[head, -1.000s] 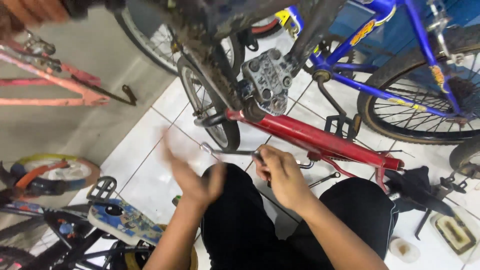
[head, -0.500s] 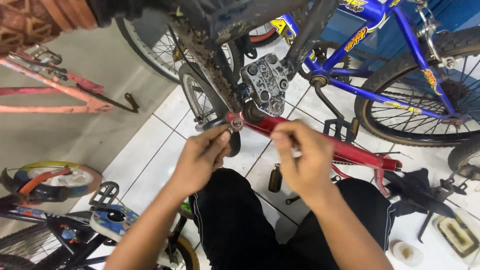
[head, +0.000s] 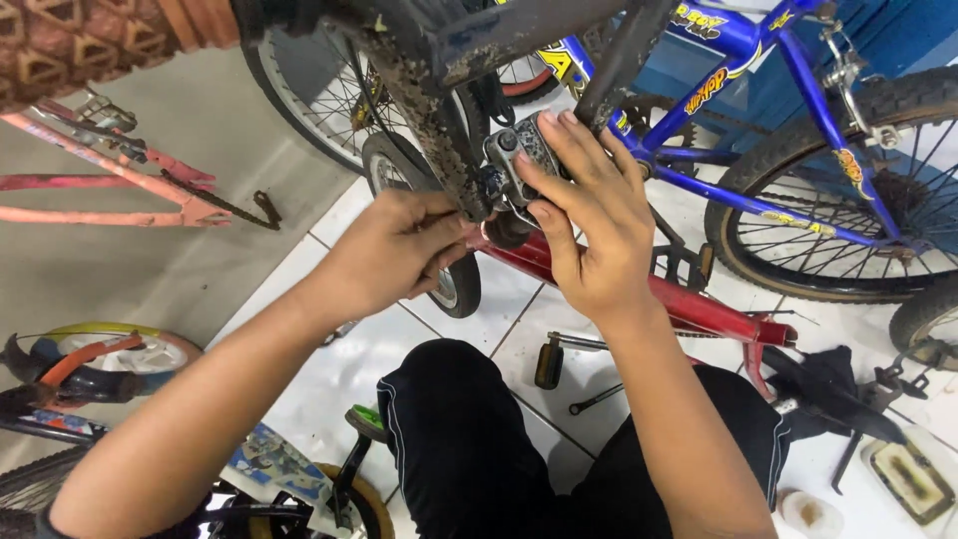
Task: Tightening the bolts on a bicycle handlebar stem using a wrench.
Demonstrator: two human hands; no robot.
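A dirty dark bicycle frame (head: 429,90) hangs close in front of me, its crank and grey pedal (head: 524,150) at the middle. My left hand (head: 394,250) pinches a small part at the crank end, fingers closed against the frame. My right hand (head: 589,215) is wrapped over the grey pedal from the right, thumb under it. A small black wheel (head: 459,284) sits just behind my left hand. My knees in black trousers (head: 469,449) are below.
A red bicycle frame (head: 689,304) lies on the white tiled floor (head: 329,369) under my hands. A blue bicycle (head: 788,170) stands at the right. A pink frame (head: 120,180) lies at the left. Tools (head: 569,354) and loose parts are scattered on the tiles.
Both hands have risen from near the floor to the crank. The right hand has closed over the grey pedal, and the left has settled at the crank end.
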